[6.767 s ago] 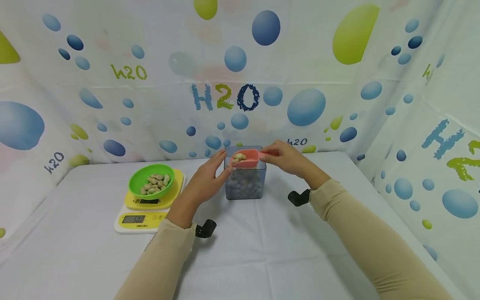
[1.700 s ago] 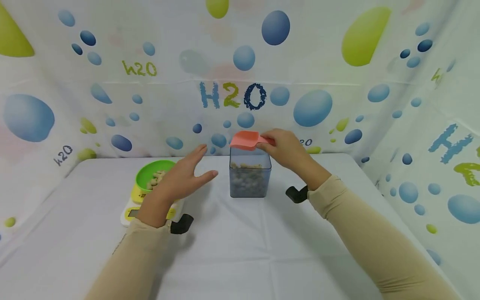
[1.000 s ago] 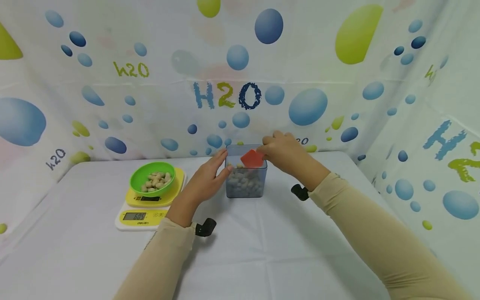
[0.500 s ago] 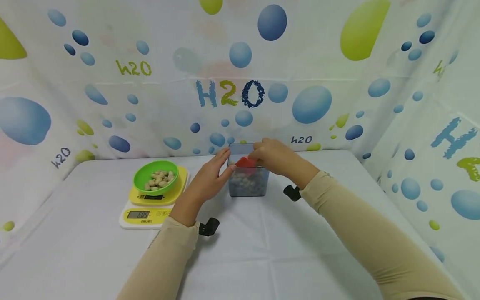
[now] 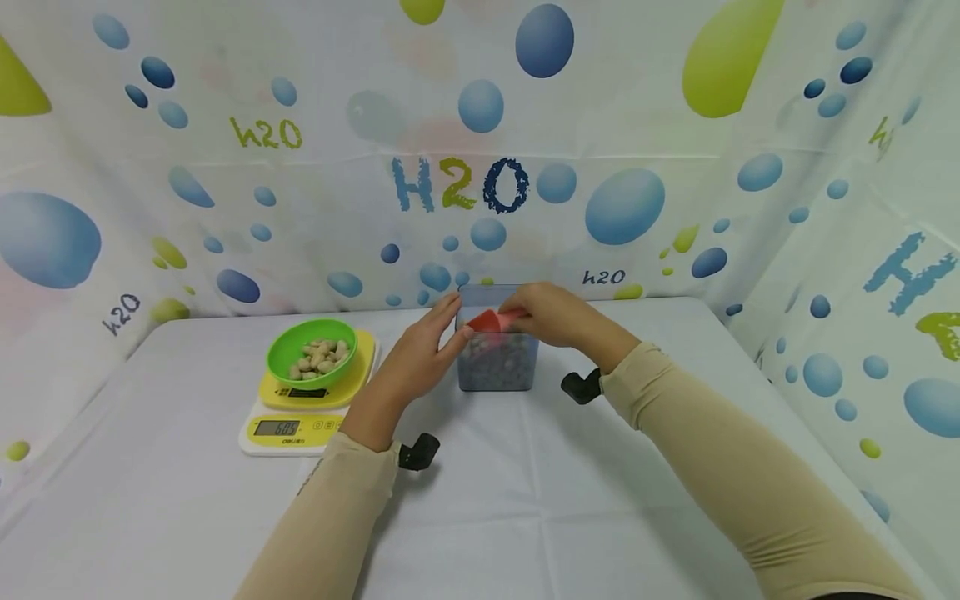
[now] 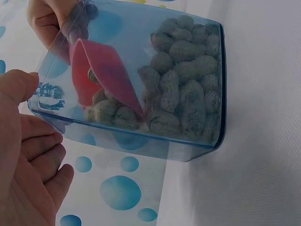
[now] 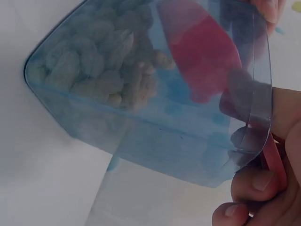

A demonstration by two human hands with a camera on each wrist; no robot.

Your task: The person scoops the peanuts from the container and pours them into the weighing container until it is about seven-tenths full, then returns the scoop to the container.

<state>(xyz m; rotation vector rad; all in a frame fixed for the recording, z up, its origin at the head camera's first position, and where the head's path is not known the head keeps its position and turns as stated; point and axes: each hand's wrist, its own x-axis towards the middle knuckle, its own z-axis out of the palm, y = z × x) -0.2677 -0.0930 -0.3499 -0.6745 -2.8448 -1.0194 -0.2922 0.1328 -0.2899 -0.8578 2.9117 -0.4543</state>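
Note:
A clear blue plastic container (image 5: 495,379) of unshelled peanuts (image 6: 190,70) stands near the back of the table. My left hand (image 5: 412,358) holds its left near corner at the rim, thumb in front and fingers along the side. My right hand (image 5: 558,317) grips the handle of a pink scoop (image 5: 487,322), reaching over the right rim. Through the wall in the left wrist view, the scoop (image 6: 106,70) tilts down into the container, with several peanuts at its mouth. In the right wrist view, fingers curl round the handle (image 7: 275,162) outside the wall.
Left of the container, a yellow and white kitchen scale (image 5: 255,442) bears a green bowl (image 5: 281,354) of peanuts. Its display (image 5: 277,428) reads 605, decimal point unclear. A patterned curtain (image 5: 337,192) hangs right behind the table (image 5: 465,517).
My left hand has returned from beside the scale to the container. The scoop has gone from above the container down into it. The scale's figures have risen since the oldest frame.

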